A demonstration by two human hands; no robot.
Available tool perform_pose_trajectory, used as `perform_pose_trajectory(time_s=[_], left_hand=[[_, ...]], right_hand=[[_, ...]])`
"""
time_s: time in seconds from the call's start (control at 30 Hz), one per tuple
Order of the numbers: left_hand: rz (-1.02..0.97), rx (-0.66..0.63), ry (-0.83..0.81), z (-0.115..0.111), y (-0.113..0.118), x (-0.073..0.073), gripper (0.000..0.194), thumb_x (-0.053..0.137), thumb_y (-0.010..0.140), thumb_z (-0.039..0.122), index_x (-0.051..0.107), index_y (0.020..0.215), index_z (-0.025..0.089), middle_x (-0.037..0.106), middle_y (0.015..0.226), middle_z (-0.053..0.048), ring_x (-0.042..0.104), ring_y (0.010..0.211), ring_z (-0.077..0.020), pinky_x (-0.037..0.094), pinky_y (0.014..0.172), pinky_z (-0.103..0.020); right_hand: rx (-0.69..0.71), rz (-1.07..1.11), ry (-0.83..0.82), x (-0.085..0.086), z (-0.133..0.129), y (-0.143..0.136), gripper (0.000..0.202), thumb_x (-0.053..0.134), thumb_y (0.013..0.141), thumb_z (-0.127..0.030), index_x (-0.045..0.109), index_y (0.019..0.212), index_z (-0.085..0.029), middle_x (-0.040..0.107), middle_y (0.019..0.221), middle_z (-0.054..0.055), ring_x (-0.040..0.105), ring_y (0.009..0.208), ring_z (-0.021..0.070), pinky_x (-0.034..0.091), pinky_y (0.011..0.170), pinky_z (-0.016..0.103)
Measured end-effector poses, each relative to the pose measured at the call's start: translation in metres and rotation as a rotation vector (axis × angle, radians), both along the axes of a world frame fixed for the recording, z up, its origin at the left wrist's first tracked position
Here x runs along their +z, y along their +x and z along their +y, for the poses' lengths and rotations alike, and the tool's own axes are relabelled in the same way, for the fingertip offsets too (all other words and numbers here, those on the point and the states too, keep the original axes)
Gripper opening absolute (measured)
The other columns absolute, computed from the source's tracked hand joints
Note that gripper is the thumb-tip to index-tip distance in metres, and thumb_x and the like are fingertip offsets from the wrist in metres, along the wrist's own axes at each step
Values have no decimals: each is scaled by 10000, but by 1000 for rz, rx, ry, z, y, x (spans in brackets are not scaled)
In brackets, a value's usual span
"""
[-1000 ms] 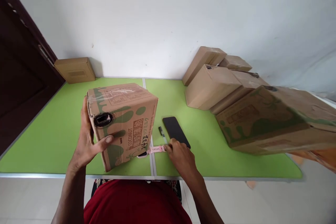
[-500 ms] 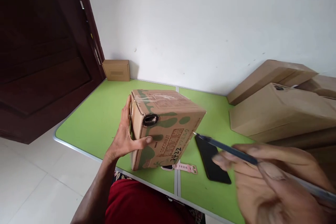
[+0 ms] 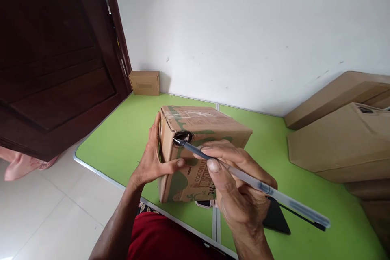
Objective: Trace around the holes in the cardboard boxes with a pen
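A printed cardboard box [image 3: 204,120] with green patches and tape on top stands on the green table [image 3: 122,130]. My left hand [image 3: 155,160] grips its left end, with the thumb on the front face and the fingers on the left side. A pen [image 3: 246,176] is pinched between the thumb and fingers of my right hand [image 3: 240,187]. The pen tip is at the black-ringed hole [image 3: 183,138] in the box's upper front corner. Whether the tip touches the cardboard, I cannot tell.
Larger cardboard boxes [image 3: 326,142] stand at the right. A small box [image 3: 144,83] sits at the back left by the dark door [image 3: 55,57]. A black phone [image 3: 276,217] and a partly hidden watch [image 3: 203,203] lie near the front.
My right hand has moved left with the pen, from right of the box to the hole. My left hand keeps its grip on the box. The view has shifted slightly.
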State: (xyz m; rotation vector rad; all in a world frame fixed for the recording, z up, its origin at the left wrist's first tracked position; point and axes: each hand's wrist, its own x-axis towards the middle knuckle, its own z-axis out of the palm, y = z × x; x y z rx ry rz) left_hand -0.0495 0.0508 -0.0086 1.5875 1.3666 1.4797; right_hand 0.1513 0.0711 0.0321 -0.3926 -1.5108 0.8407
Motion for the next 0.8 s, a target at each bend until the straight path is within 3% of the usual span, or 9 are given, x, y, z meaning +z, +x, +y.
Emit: perform_pose_trajectory(time_s=[0.4, 0.6, 0.8], left_hand=[[-20, 21, 6, -1, 0, -3, 1365, 893, 767, 751, 213, 1835, 240, 317, 1840, -192, 214, 1736, -492, 164, 1437, -649], [-36, -5, -22, -2, -2, -3, 1407, 916, 767, 702, 133, 1848, 255, 253, 1876, -196, 223, 1758, -448, 162, 1447, -646], [-50, -23, -19, -2, -2, -3, 1396, 894, 809, 697, 84, 1860, 265, 144, 1937, -163, 147, 1794, -434, 143, 1456, -656]], right_hand=[[-43, -35, 33, -3, 0, 4, 172, 684, 1043, -131, 794, 1065, -260, 761, 936, -5, 737, 973, 181, 599, 831, 289], [-94, 107, -91, -13, 4, 12, 105, 738, 1051, -187, 824, 1058, -249, 771, 958, 5, 743, 820, 173, 594, 740, 291], [-155, 142, -139, -5, 8, 8, 85, 770, 1051, -226, 847, 1059, -262, 801, 937, 1, 781, 813, 193, 615, 750, 324]])
